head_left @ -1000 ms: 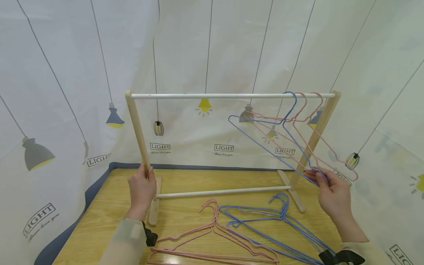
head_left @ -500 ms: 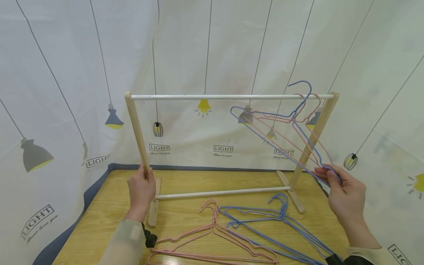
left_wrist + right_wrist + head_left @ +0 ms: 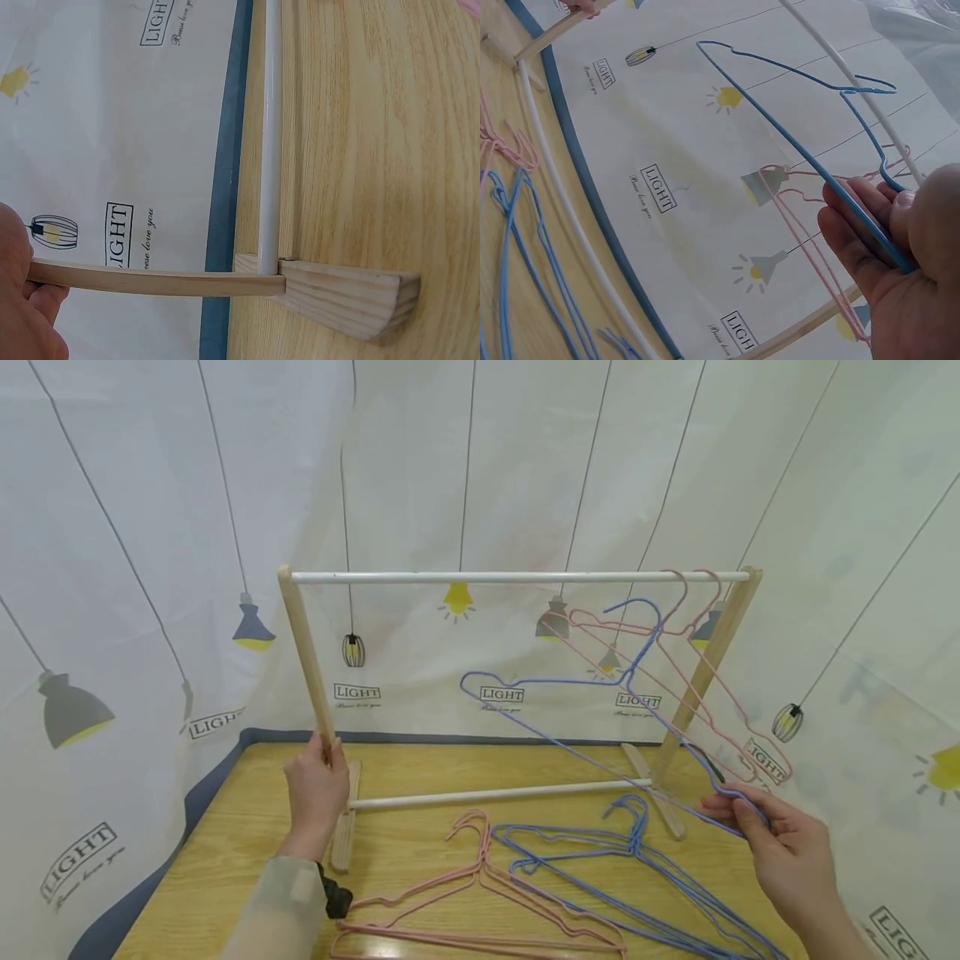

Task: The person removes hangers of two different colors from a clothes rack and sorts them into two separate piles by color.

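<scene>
My left hand (image 3: 315,789) grips the left wooden post (image 3: 306,643) of a small clothes rack, below its middle. In the left wrist view, thumb and fingers (image 3: 49,300) pinch that post. My right hand (image 3: 787,852) holds a blue clothes hanger (image 3: 567,682) by its lower right corner. The hanger tilts in front of the rack, its hook off and below the white top rail (image 3: 480,577). Seen from the right wrist, the fingers curl around the blue wire (image 3: 780,133). Two pink hangers (image 3: 685,587) hang at the rail's right end.
On the wooden table (image 3: 225,827) lie several pink hangers (image 3: 483,852) at front centre and several blue hangers (image 3: 637,835) overlapping to their right. The rack's lower white bar (image 3: 495,796) runs behind them. A lamp-print sheet (image 3: 420,510) surrounds the table.
The blue hanger, hooked over the rail a second ago, was lifted up and rightward off it, then lowered leftward in front of the rack. The left hand stays on the post.
</scene>
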`<state>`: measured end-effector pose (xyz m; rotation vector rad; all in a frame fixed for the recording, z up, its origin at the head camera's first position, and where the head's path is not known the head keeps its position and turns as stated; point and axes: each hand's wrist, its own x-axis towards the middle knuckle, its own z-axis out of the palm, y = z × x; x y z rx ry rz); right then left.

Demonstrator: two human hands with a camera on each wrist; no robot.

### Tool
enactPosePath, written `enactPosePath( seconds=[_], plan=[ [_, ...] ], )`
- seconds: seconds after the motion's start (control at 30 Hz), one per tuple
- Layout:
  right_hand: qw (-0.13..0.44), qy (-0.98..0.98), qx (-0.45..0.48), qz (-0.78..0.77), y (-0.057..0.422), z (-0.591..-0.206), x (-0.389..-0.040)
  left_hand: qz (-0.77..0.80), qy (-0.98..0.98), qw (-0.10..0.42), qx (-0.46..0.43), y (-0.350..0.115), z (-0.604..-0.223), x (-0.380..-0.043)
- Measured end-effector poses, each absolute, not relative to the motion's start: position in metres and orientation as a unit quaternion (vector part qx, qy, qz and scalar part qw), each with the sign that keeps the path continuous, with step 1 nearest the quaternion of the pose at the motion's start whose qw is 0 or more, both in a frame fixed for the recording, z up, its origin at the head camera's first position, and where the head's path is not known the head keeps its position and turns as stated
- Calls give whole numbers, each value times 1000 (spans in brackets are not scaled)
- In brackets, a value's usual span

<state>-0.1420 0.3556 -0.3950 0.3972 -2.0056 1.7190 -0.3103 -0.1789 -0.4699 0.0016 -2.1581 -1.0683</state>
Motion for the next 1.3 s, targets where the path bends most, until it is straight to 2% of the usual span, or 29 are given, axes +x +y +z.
enactPosePath(
  seconds=[0.23,0.4,0.5,0.67,0.83,1.0,1.1,1.3],
  plan=[
    [139,-765,103,620,362,-433,-127,-410,-839,359,-1,-179,-468,-312],
    [43,-722,52,689,379,-466,-121,-411,-840,355,2,-179,-469,-313],
    [-3,-671,56,739,394,-482,-119,-410,-840,354,3,-179,-469,-314],
    [-75,-629,38,773,417,-496,-117,-409,-838,362,3,-178,-469,-313],
    [-119,-632,-50,764,432,-501,-116,-410,-836,364,2,-178,-469,-313],
    [-111,-648,-156,738,440,-503,-116,-408,-835,368,-3,-177,-470,-313],
    [-76,-659,-212,718,440,-506,-115,-410,-835,367,-3,-177,-470,-313],
    [-5,-810,-221,543,435,-508,-117,-418,-836,356,9,-178,-471,-311]
  ],
)
